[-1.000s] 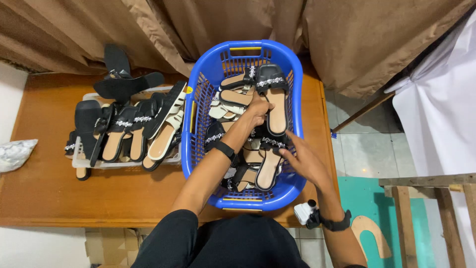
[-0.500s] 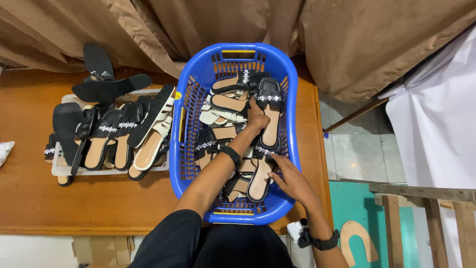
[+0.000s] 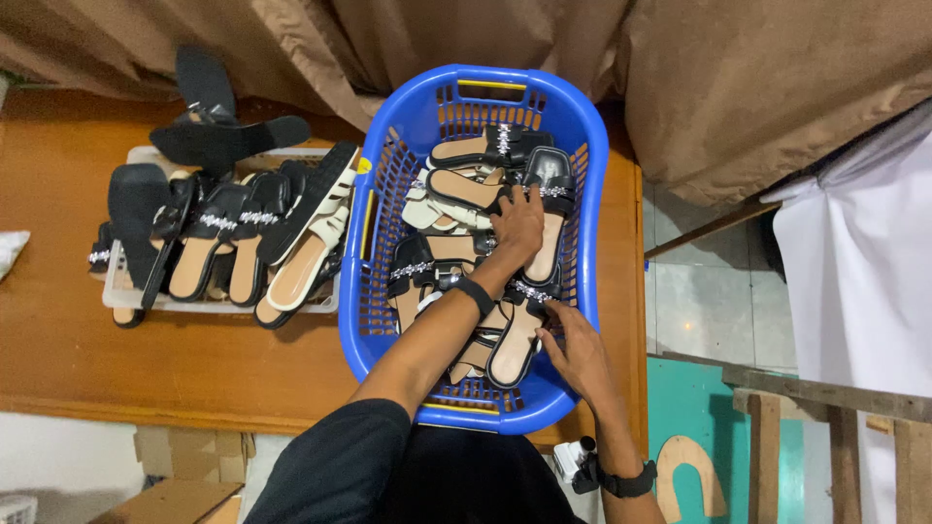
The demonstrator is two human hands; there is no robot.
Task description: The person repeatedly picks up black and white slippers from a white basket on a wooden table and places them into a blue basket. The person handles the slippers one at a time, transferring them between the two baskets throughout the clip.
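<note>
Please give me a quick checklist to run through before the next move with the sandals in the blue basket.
1. Left hand on a black-strapped sandal: ok, resting on it.
2. Right hand on the lower sandal: ok, fingertips touch it.
3. Firm grip on either sandal: cannot tell.
4. Blue basket fully on the wooden table: ok.
5. Sandals in the white tray tidy: not ok, they overlap and overhang.

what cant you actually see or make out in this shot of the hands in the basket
- Head view: the left hand covers part of a black sandal; whether its fingers grip it is unclear.
- The right hand hides the edge of another sandal.
- The sandals lowest in the blue basket are buried under others.
- The white tray is mostly hidden by sandals.
</note>
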